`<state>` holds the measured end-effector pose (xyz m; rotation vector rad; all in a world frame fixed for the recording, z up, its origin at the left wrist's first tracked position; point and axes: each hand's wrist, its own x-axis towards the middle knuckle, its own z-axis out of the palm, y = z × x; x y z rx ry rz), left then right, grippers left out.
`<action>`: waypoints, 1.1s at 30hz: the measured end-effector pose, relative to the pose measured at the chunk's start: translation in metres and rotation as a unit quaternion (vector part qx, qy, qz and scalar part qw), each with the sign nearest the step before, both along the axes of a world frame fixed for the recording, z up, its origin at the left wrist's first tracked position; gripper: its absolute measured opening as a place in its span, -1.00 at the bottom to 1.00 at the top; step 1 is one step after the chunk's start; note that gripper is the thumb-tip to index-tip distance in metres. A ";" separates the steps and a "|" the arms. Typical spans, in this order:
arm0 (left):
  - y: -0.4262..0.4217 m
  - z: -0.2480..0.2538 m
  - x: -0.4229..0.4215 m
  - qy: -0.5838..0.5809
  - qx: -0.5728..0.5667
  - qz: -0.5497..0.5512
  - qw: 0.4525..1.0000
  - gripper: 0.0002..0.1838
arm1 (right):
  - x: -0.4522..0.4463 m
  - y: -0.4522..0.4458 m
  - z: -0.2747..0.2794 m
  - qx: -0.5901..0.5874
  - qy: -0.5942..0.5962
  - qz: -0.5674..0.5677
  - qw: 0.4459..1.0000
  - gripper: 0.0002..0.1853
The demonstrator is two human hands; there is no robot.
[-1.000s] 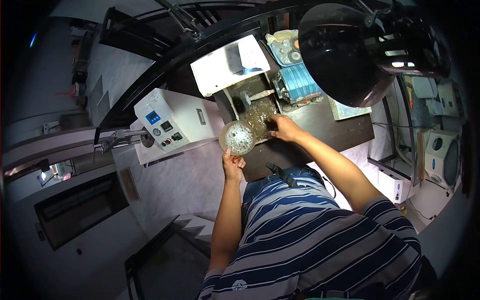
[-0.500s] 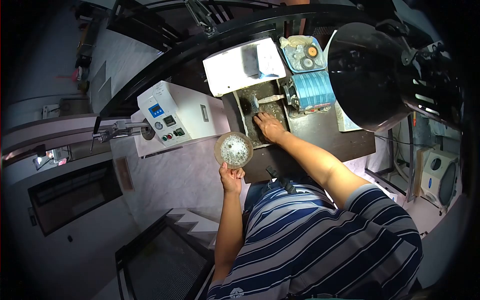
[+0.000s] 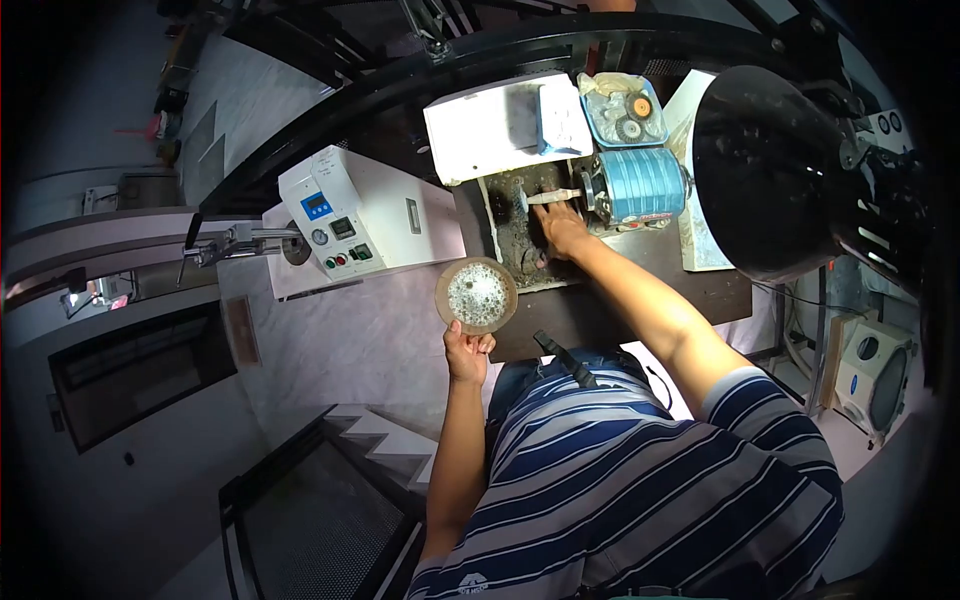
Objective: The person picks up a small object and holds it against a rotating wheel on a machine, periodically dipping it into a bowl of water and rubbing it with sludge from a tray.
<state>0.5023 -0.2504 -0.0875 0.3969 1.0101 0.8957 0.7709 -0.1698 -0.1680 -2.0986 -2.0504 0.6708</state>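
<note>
My left hand (image 3: 467,355) grips the near rim of a round bowl (image 3: 509,319) with the thumb on top. Bubbly, foamy liquid (image 3: 476,295) fills the bowl, which is held up beside the table's edge. My right hand (image 3: 562,232) reaches into a dirty, dark tray (image 3: 527,275), its thumb apart from the fingers. Its fingertips are partly hidden under the tapered spindle (image 3: 556,197) of a blue-covered bench motor (image 3: 640,187). A small brush-like wheel (image 3: 521,195) sits at the spindle's tip. I see nothing in my right hand.
A white box (image 3: 480,135) stands behind the tray. Right of it, a blue basket (image 3: 600,125) holds round wheels (image 3: 639,105). A large black lamp shade (image 3: 765,165) hangs at the right. A white machine with a control panel (image 3: 335,225) is at the left.
My right hand has moved farther into the tray, to under the spindle. The bowl stays in my left hand, nearly in place. The view has shifted slightly.
</note>
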 end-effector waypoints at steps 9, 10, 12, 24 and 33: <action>-0.001 0.000 0.003 -0.011 0.000 -0.027 1.000 -0.50 | -0.010 -0.035 -0.018 0.029 0.012 0.032 0.999 -0.62; -0.002 -0.001 0.002 -0.012 0.000 -0.027 1.000 -0.50 | -0.014 -0.042 -0.020 0.028 0.012 0.032 0.999 -0.62; -0.001 -0.002 0.001 -0.012 0.009 -0.029 0.999 -0.49 | -0.019 -0.050 -0.019 0.065 0.037 0.011 0.997 -0.64; -0.017 0.016 -0.007 -0.001 0.003 0.008 1.000 -0.49 | -0.022 0.005 -0.002 -0.034 0.024 0.191 0.981 0.09; -0.023 0.010 -0.009 -0.005 0.017 0.025 1.000 -0.45 | -0.037 -0.006 -0.008 0.041 0.047 0.177 0.982 -0.36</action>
